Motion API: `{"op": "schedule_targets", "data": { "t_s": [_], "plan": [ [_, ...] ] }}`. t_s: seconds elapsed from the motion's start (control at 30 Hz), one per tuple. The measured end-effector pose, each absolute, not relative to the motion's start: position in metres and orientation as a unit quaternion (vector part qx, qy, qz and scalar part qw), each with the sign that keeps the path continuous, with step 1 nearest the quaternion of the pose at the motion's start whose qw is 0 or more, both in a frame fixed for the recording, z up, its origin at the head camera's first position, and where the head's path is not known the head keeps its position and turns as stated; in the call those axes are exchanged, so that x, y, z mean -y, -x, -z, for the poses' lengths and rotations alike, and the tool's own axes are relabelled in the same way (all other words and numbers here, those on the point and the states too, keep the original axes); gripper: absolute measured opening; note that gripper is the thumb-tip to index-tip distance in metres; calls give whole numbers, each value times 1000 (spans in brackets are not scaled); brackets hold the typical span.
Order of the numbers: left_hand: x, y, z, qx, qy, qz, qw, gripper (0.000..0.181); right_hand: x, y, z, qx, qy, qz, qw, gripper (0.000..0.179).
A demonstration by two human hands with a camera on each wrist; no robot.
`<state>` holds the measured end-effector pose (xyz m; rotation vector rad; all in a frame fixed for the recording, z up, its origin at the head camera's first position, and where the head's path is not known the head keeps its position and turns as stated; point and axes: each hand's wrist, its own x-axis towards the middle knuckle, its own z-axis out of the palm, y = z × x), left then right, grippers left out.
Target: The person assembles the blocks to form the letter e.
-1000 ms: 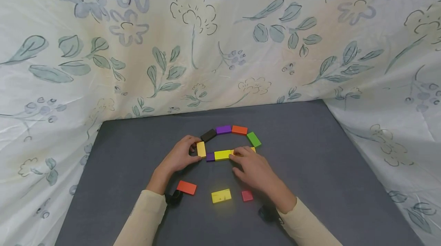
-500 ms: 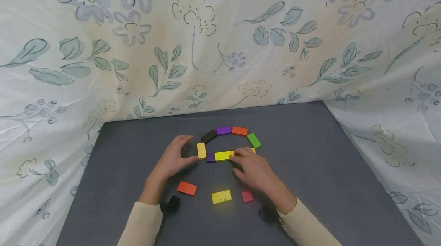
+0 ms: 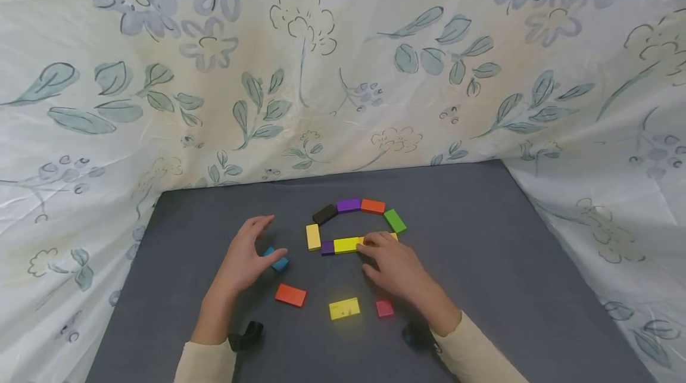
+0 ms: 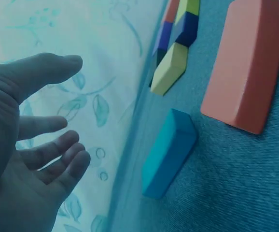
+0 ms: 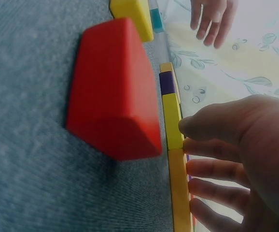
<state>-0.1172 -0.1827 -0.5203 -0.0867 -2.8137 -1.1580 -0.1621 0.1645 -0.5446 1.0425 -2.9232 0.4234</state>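
My left hand (image 3: 241, 261) hovers over a blue block (image 3: 280, 264) with thumb and fingers spread, holding nothing. In the left wrist view the blue block (image 4: 168, 154) lies apart from the fingers. My right hand (image 3: 396, 267) is at the row of blocks, its relaxed fingertips against or just over an orange-yellow block (image 5: 179, 188), which they partly hide in the head view. Left of it in that row lie a yellow block (image 3: 345, 245) and a small dark purple block (image 3: 327, 248). A pale yellow block (image 3: 313, 237) stands at the row's left end.
Black (image 3: 324, 214), purple (image 3: 348, 205), orange-red (image 3: 373, 206) and green blocks (image 3: 395, 221) arch behind the row. Nearer lie a red-orange block (image 3: 290, 295), a yellow block (image 3: 345, 308) and a small red block (image 3: 384, 308). Floral cloth (image 3: 343, 73) hangs behind the dark table (image 3: 509, 287).
My left hand has let go of the pale yellow block and moved left and nearer, over the blue block, which now shows. The right hand stays in place.
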Motion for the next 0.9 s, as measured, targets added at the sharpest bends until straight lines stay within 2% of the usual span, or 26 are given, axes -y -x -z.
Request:
{"op": "schedule_targets", "data": {
  "t_s": [0.53, 0.9],
  "plan": [
    [191, 88, 549, 921, -23, 383, 69, 78, -164, 164, 551, 935, -330, -127, 10, 48],
    [182, 88, 564, 916, -55, 396, 43, 77, -165, 164, 550, 934, -331, -132, 8, 48]
  ]
}}
